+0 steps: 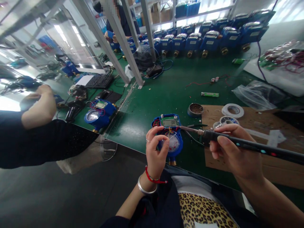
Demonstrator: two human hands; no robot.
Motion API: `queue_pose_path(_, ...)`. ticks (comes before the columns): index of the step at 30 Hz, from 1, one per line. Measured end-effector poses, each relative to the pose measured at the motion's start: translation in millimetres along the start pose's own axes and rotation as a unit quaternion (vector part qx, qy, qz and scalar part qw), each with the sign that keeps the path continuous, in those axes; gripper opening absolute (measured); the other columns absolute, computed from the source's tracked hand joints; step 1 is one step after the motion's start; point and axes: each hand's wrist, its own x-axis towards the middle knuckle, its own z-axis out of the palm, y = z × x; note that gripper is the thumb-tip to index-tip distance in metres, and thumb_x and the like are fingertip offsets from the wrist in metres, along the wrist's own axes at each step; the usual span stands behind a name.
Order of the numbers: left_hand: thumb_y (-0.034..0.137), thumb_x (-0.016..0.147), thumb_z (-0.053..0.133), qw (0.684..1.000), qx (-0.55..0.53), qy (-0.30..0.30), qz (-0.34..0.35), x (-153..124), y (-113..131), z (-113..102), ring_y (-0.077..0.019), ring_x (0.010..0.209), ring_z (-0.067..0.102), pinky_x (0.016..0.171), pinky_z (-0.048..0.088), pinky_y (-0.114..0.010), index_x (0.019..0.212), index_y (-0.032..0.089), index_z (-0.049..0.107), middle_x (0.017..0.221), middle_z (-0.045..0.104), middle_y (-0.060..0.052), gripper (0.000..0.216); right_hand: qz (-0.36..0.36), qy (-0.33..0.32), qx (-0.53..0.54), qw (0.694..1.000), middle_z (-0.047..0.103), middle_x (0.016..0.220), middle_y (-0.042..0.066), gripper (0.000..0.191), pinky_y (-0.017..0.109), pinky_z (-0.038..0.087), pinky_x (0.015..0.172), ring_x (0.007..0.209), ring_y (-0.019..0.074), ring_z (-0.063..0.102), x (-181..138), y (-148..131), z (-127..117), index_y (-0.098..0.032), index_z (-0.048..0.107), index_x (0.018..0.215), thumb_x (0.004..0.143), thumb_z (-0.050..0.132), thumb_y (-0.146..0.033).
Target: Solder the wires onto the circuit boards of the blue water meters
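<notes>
My right hand (pixel 237 155) grips a black soldering iron (pixel 228 137); its tip points left and reaches the right edge of the circuit board (pixel 169 122) on an open blue water meter (pixel 179 141). The board carries a small lit display with digits. Thin yellow and red wires run between the board and the meter's round clear dial (pixel 172 144). Over the meter's left side is my left hand (pixel 155 152), its thumb and fingers curled together near the wires. Whatever they pinch is too small to make out. A brass fitting (pixel 173 162) shows at the meter's near end.
A small round tin (pixel 195 109), tape rolls (pixel 232 110) and cardboard (pixel 213 158) lie to the right. Beyond are a green battery (pixel 210 94) and a row of blue meters (pixel 193 41). Another open meter (pixel 101 112) stands left, near a co-worker's arm (pixel 39 109).
</notes>
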Motion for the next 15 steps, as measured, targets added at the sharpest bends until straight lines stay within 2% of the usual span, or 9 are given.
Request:
queue_pose_path(9, 0.012, 0.085, 0.063, 0.989, 0.102, -0.002, 0.109, -0.9, 2.8, -0.9, -0.0255, 0.128, 0.044, 0.106, 0.040, -0.051, 0.086, 0.022, 0.061, 0.128, 0.055, -0.004, 0.010, 0.002, 0.028, 0.014, 0.999, 0.066, 0.064, -0.001, 0.012, 0.020, 0.042, 0.037, 0.043, 0.0121, 0.057, -2.6, 1.9, -5.0, -0.023, 0.059, 0.098, 0.088, 0.065, -0.026)
queue_pose_path(15, 0.010, 0.082, 0.065, 0.970, 0.155, -0.018, 0.185, 0.1, 4.4, -3.8, -0.0268, 0.129, 0.042, 0.106, 0.042, -0.050, 0.091, 0.023, 0.061, 0.132, 0.053, -0.005, 0.016, 0.004, 0.040, 0.016, 0.999, 0.065, 0.063, -0.002, 0.012, 0.021, 0.041, 0.037, 0.044, 0.0127, 0.056, -1.7, 2.2, -7.9, -0.024, 0.059, 0.097, 0.087, 0.065, -0.026)
